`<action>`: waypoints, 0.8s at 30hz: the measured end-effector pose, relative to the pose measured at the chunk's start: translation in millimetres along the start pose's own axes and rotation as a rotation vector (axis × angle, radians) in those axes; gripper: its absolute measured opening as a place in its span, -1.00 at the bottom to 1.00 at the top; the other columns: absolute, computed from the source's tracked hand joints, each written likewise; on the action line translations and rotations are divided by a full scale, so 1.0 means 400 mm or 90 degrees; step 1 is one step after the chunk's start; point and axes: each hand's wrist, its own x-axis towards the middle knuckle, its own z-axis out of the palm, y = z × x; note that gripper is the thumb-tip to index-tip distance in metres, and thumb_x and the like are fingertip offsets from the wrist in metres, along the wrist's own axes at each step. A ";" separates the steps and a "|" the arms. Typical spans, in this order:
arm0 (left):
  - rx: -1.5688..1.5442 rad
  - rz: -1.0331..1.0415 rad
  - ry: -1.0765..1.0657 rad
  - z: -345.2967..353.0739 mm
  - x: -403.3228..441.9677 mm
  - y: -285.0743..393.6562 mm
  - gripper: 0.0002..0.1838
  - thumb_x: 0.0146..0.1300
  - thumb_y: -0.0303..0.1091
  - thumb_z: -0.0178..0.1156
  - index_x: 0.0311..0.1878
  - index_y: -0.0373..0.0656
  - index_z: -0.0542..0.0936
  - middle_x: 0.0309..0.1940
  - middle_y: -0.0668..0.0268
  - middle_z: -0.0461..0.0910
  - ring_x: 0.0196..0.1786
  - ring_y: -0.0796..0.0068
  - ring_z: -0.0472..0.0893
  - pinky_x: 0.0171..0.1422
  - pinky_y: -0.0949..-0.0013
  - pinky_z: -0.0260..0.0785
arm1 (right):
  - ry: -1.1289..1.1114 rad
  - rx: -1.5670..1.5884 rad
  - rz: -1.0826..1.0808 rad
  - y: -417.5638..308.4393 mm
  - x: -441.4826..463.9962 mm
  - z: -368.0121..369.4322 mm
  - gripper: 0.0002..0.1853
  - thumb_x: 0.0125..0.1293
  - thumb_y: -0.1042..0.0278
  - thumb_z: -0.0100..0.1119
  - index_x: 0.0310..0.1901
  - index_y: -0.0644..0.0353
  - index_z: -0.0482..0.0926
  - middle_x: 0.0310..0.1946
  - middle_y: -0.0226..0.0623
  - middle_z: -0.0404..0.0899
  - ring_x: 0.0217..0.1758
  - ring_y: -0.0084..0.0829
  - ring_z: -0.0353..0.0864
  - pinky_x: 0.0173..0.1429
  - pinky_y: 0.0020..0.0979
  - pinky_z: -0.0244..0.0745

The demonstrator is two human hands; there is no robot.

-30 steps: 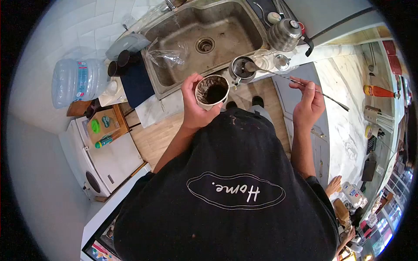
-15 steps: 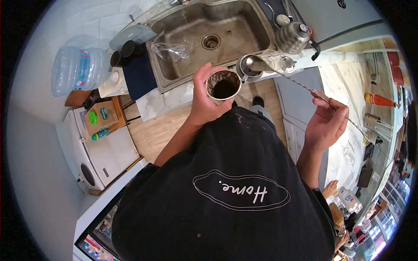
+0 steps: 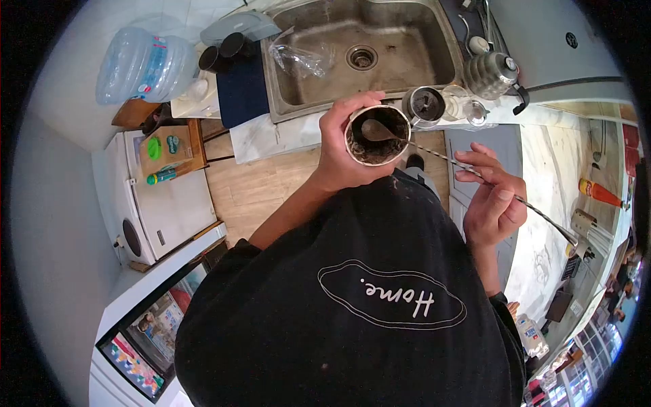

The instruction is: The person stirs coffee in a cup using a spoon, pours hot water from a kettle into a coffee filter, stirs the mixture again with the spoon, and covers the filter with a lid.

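My left hand (image 3: 338, 152) is wrapped around a pale-rimmed cup (image 3: 376, 163), tilted so that its inside faces me. Dark brown, crumbly material coats its inner wall. In my right hand (image 3: 496, 207), the fingers pinch the twisted handle of a long bar spoon (image 3: 432, 153). The spoon's bowl lies inside the cup's mouth, against the dark interior. Just right of the cup, a metal vessel (image 3: 428, 124) with dark contents stands on the counter by the sink, apart from both hands.
Beyond my hands is a steel sink (image 3: 308, 105) holding a crumpled clear plastic bag (image 3: 298, 61). A gooseneck kettle (image 3: 491, 76) and a glass container (image 3: 456, 107) stand at its right. Two black cups (image 3: 236, 45) are at its left. Another person's hand (image 3: 513, 308) shows at lower right.
The spoon's bowl has moved left from over the metal vessel into the cup, my right hand moving with it. The cup is nearer to my view, and the whole view has shifted.
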 end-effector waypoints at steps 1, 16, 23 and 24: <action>-0.006 0.016 0.005 -0.002 0.000 0.000 0.25 -0.15 -0.48 0.68 0.49 -0.13 -0.05 0.25 -0.02 0.42 0.30 -0.01 0.59 0.42 -0.03 0.50 | -0.013 -0.007 -0.006 -0.003 0.002 0.004 -0.65 0.69 0.22 -0.19 -0.12 0.33 0.49 -0.44 0.01 0.74 -0.12 0.04 0.82 0.29 0.26 0.52; 0.043 0.064 0.023 -0.015 -0.009 0.008 0.27 -0.14 -0.50 0.68 0.51 -0.01 -0.06 0.25 -0.05 0.38 0.25 0.04 0.63 0.30 0.05 0.61 | -0.126 -0.045 -0.046 -0.026 0.019 0.040 -0.59 0.71 0.16 -0.21 -0.14 0.33 0.52 -0.45 -0.02 0.71 -0.16 0.05 0.81 0.29 0.30 0.47; 0.030 -0.005 -0.011 -0.022 -0.002 0.017 0.18 -0.17 -0.48 0.68 0.45 -0.12 0.06 0.24 -0.02 0.41 0.23 0.04 0.65 0.30 0.05 0.61 | -0.124 -0.041 -0.055 -0.022 0.015 0.041 -0.63 0.70 0.19 -0.17 -0.14 0.32 0.52 -0.44 -0.06 0.72 -0.15 0.02 0.82 0.25 0.27 0.52; 0.029 -0.010 -0.016 -0.022 -0.002 0.018 0.18 -0.17 -0.48 0.68 0.45 -0.12 0.06 0.24 -0.02 0.41 0.23 0.04 0.64 0.29 0.05 0.61 | -0.131 -0.050 -0.048 -0.024 0.013 0.039 -0.60 0.71 0.17 -0.22 -0.13 0.33 0.51 -0.45 -0.05 0.72 -0.13 0.06 0.81 0.27 0.30 0.49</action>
